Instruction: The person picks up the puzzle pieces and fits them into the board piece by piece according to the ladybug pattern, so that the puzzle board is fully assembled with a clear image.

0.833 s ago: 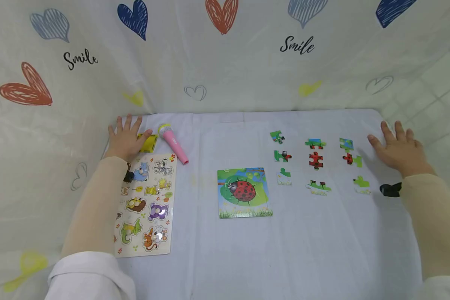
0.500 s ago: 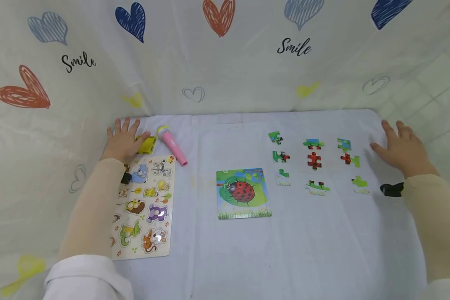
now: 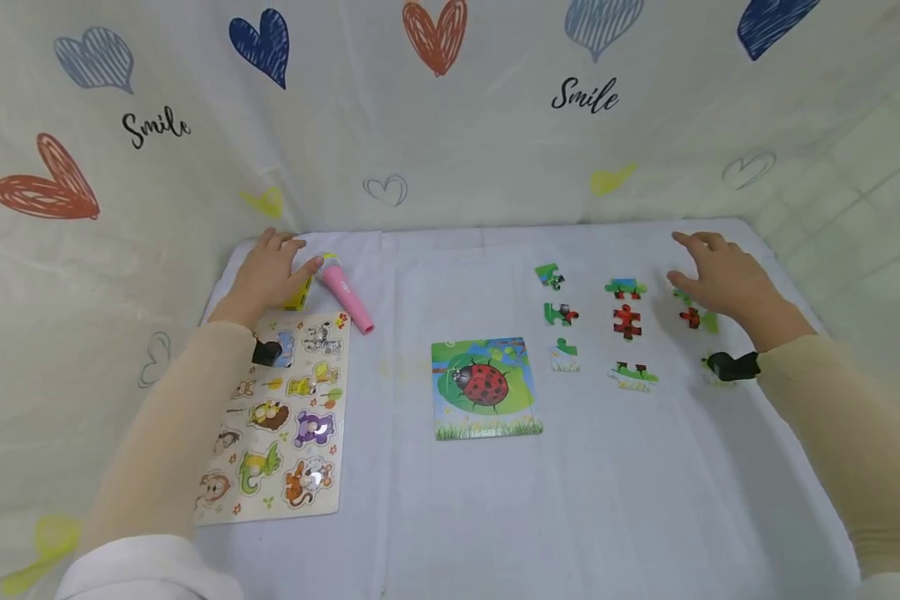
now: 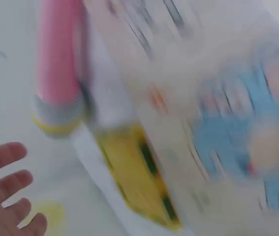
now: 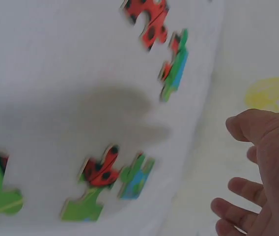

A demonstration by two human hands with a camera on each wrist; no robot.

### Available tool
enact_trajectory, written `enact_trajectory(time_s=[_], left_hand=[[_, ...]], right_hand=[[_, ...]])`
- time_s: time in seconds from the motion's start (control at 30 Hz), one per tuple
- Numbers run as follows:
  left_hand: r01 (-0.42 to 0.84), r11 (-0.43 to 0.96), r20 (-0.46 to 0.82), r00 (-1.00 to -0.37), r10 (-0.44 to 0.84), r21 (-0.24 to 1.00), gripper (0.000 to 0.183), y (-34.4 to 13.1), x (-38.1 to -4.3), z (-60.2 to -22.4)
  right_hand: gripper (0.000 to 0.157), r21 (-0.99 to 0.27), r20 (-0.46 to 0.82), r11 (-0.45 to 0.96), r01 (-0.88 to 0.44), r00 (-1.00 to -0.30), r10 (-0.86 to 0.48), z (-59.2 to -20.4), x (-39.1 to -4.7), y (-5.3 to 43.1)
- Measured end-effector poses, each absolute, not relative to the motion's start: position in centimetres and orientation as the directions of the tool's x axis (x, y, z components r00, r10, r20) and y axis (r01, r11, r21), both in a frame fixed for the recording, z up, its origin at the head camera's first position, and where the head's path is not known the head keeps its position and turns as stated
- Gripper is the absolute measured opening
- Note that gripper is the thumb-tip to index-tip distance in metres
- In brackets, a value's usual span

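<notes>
My left hand [image 3: 265,273] hovers near the head of a pink toy microphone [image 3: 347,296] and over a yellow flat item [image 4: 137,177], with nothing in its grasp. Its fingers are spread loosely. To the right, my right hand [image 3: 735,287] is above the rightmost column of loose jigsaw pieces, fingers relaxed and holding nothing. It partly hides a blue-green piece [image 5: 137,178] in the head view. Beside that lies a red and green piece [image 5: 93,179]. A red ladybug piece [image 3: 627,322] sits in the middle column.
A square ladybug picture board [image 3: 487,388] lies mid-table. An animal peg puzzle board [image 3: 288,433] is at the left, partly under my left forearm. More jigsaw pieces, such as a green one [image 3: 565,357], lie in rows. A heart-print curtain [image 3: 487,125] stands behind the table.
My right hand has moved left from the table's right edge to above the rightmost jigsaw pieces. The left hand has shifted slightly right, towards the microphone.
</notes>
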State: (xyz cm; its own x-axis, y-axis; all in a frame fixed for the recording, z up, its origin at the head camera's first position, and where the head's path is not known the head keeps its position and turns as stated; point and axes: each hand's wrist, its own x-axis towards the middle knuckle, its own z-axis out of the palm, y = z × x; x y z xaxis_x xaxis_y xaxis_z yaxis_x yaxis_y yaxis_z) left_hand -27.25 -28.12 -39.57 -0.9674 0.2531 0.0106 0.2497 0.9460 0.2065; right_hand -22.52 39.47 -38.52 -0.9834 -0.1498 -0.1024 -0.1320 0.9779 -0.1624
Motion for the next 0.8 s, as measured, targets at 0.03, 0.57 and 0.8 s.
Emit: enact_trajectory(time_s=[0.03, 0.57, 0.8], left_hand=[[0.279, 0.934, 0.008, -0.959, 0.284, 0.224, 0.074, -27.4, -27.0, -39.6], [0.567, 0.8, -0.091, -0.802, 0.59, 0.195, 0.058, -15.7, -19.6, -40.3], [0.6, 0.772, -0.107, -0.771, 0.628, 0.21, 0.059, -13.6, -16.7, -41.1]], right_hand=[[0.073, -0.164, -0.11, 0.976, -0.142, -0.981, -0.161, -38.2, -22.4, 38.5], [0.059, -0.217, -0.138, 0.928, -0.302, -0.932, -0.335, -37.9, -22.5, 28.1], [0.051, -0.217, -0.111, 0.902, -0.373, -0.909, -0.403, -39.3, -24.0, 26.2]])
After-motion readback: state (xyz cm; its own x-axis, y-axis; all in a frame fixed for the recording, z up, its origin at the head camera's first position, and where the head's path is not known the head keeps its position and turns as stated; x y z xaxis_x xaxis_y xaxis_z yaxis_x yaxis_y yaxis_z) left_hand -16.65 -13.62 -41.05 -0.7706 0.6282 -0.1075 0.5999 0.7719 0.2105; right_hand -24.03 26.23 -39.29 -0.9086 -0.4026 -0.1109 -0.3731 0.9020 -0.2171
